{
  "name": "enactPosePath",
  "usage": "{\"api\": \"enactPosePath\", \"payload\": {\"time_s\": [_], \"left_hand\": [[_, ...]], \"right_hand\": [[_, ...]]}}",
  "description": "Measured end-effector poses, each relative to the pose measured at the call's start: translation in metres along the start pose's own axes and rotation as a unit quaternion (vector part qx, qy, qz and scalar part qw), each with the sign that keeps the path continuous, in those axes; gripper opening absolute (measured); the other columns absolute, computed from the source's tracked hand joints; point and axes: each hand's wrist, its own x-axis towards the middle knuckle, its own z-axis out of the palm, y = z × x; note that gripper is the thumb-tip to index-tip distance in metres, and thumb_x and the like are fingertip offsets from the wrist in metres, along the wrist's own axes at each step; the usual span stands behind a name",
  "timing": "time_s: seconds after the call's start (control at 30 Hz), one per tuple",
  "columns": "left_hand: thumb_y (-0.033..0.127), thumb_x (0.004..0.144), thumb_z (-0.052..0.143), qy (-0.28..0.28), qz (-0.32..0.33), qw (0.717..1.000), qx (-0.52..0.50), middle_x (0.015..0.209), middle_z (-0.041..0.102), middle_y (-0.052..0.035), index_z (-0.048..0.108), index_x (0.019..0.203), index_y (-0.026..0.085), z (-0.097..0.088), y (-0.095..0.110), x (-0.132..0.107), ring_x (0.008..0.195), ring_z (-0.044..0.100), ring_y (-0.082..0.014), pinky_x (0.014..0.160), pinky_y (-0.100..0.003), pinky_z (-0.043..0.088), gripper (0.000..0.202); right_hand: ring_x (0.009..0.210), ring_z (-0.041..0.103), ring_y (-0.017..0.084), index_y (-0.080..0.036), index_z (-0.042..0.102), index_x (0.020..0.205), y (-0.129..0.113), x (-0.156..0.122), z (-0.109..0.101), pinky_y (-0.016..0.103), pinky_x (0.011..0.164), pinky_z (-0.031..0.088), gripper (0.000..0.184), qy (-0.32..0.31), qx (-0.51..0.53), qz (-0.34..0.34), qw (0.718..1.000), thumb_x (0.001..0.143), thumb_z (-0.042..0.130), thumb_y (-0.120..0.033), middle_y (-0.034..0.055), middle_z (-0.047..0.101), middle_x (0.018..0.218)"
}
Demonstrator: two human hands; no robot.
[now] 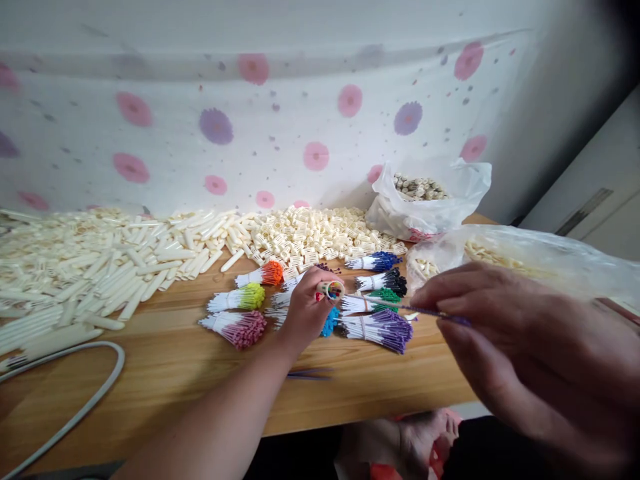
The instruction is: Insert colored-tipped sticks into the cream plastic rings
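My left hand [306, 310] is closed around a cream pen barrel [334, 289], its open end turned toward me. Coloured tips show inside that opening. Close to the camera and a little blurred, my right hand [525, 340] pinches a thin pen refill [425, 311] with a purple end. The refill's far end points left to the barrel's mouth; whether it is inside I cannot tell. Banded refill bundles lie around my left hand: purple [383, 331], green [384, 299], black [393, 283], dark blue [383, 261], orange [270, 273], yellow-green [250, 296] and pink [245, 329]. A light blue bundle [329, 323] is partly hidden.
Cream tubes [100, 267] and short slotted cream parts [310, 233] are heaped along the back. Plastic bags of small parts [430, 207] stand at the right. A white cable [117, 367] loops at left. Loose dark refills [310, 374] lie near the table's front edge.
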Motion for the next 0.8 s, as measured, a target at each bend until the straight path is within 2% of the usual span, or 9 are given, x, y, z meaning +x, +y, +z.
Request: {"api": "enactPosePath", "payload": {"time_s": [0.1, 0.2, 0.43, 0.63, 0.8], "left_hand": [[0.034, 0.081, 0.057, 0.005, 0.021, 1.000, 0.009, 0.086, 0.061, -0.0031, 0.063, 0.084, 0.020, 0.001, -0.002, 0.000, 0.082, 0.054, -0.0177, 0.077, -0.031, 0.042, 0.015], [0.031, 0.081, 0.058, 0.006, 0.040, 0.999, 0.015, 0.086, 0.060, -0.0026, 0.063, 0.084, 0.021, 0.001, -0.002, 0.000, 0.083, 0.054, -0.0177, 0.079, -0.031, 0.042, 0.011], [0.026, 0.081, 0.058, -0.009, 0.055, 0.998, 0.011, 0.086, 0.057, -0.0025, 0.063, 0.085, 0.021, 0.001, 0.000, 0.000, 0.083, 0.053, -0.0178, 0.078, -0.032, 0.043, 0.008], [0.031, 0.081, 0.058, -0.003, 0.068, 0.998, 0.014, 0.082, 0.056, -0.0025, 0.063, 0.081, 0.021, 0.002, 0.004, 0.001, 0.080, 0.052, -0.0179, 0.075, -0.031, 0.043, 0.012], [0.042, 0.082, 0.057, -0.014, 0.096, 0.995, 0.010, 0.087, 0.053, -0.0035, 0.062, 0.089, 0.020, 0.000, 0.002, 0.000, 0.084, 0.052, -0.0183, 0.077, -0.031, 0.043, 0.023]], "right_hand": [[0.072, 0.066, 0.014, -0.026, 0.064, 0.084, -0.007, 0.004, 0.002, 0.023, 0.066, 0.055, 0.008, -0.039, -0.047, -0.025, 0.998, 0.084, 0.057, -0.022, 0.0033, 0.069, 0.079], [0.070, 0.066, 0.015, -0.025, 0.063, 0.088, -0.008, 0.007, 0.007, 0.024, 0.065, 0.057, 0.009, -0.056, -0.051, -0.055, 0.996, 0.084, 0.057, -0.020, 0.0032, 0.070, 0.078], [0.081, 0.067, 0.016, -0.022, 0.057, 0.096, -0.004, 0.003, 0.019, 0.028, 0.071, 0.056, 0.021, -0.038, -0.019, -0.090, 0.995, 0.079, 0.058, -0.009, 0.0054, 0.070, 0.085], [0.081, 0.065, 0.016, -0.023, 0.056, 0.096, 0.003, 0.002, 0.032, 0.028, 0.071, 0.055, 0.022, -0.039, -0.018, -0.106, 0.993, 0.079, 0.056, -0.008, 0.0066, 0.068, 0.086], [0.082, 0.060, 0.015, -0.017, 0.058, 0.096, 0.015, -0.002, 0.051, 0.030, 0.074, 0.051, 0.020, -0.009, -0.018, -0.069, 0.997, 0.080, 0.059, -0.006, 0.0068, 0.065, 0.088]]}}
